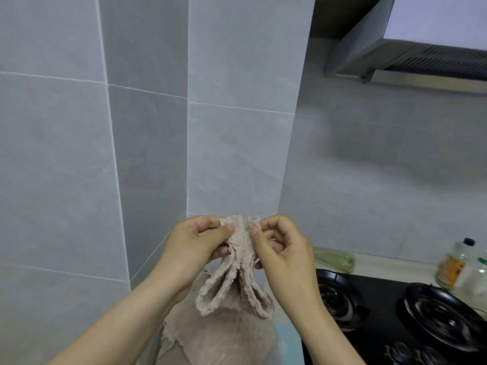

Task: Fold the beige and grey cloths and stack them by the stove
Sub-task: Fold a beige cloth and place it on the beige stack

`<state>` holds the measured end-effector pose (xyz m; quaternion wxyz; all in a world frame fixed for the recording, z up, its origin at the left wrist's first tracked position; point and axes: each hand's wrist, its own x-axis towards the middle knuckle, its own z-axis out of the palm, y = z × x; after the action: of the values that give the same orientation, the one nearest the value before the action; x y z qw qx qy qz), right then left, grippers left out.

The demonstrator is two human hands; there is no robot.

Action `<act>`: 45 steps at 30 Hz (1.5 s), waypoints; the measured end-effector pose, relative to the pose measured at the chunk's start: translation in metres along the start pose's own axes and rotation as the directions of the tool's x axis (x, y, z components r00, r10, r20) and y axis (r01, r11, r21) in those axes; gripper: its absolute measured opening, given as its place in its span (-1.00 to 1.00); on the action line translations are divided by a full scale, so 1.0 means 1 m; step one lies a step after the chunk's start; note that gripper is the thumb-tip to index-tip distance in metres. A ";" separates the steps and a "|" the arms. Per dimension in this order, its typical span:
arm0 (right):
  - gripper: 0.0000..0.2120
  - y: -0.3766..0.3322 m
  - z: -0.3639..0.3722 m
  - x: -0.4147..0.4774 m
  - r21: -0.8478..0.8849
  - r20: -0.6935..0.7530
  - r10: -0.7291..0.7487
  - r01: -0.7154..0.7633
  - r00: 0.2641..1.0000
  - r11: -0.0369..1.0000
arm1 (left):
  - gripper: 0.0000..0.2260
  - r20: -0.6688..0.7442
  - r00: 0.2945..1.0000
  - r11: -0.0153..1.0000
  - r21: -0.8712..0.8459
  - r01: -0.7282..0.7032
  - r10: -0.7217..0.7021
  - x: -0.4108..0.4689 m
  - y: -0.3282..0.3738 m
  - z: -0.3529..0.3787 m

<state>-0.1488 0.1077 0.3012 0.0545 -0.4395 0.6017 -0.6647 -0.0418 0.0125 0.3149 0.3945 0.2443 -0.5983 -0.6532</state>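
KITCHEN CORNER: A person's two hands hold a beige cloth (238, 272) up before a grey tiled wall (147, 143), just below the middle of the frame. The left hand (200, 241), at 9 o'clock of the cloth's top, pinches one upper corner between thumb and curled fingers. The right hand (283, 250), across at 3 o'clock, nips a small bunched corner between thumb and forefinger, its other fingers curled in behind — the two pinches sit close together, almost touching.

From them the cloth hangs gathered in long folds that splay into loops at its lower end. Directly beneath, at 6 o'clock of the frame, lies a heap of fabric (218, 341) of a similar brownish shade; whether it is a separate cloth or part of the held one cannot be told.

The black stove (379, 291) fills the 4 o'clock corner, with one burner (336, 299) just beside the right wrist, a second burner (445, 314) farther right, and knobs (400, 351) along the front. Behind the stove, at 3 o'clock, a clear bottle (334, 259) lies on its side, and jars (453, 270) stand at the frame's edge. A range hood (382, 46) juts in at 1 o'clock.
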 end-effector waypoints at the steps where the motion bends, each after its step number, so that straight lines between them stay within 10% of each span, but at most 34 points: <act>1: -0.87 0.001 0.001 -0.001 0.008 0.005 0.006 -0.006 1.000 1.000 | -0.89 0.010 1.000 1.000 -0.002 0.000 0.000 -0.001 -0.001 -0.001; 25: -0.88 0.008 -0.001 0.001 0.359 0.165 0.163 -0.213 0.973 0.909 | -0.92 -0.032 0.991 0.989 -0.056 -0.134 0.133 -0.010 -0.002 0.003; 45: -0.90 0.025 -0.024 0.004 0.122 -0.012 0.084 -0.082 0.996 0.989 | -0.94 -0.118 0.991 0.998 0.003 -0.068 0.068 -0.005 -0.003 0.012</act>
<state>-0.1785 0.1166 0.2845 0.1037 -0.4042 0.5785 -0.7009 -0.0488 0.0238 0.3129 0.4512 0.2618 -0.5816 -0.6242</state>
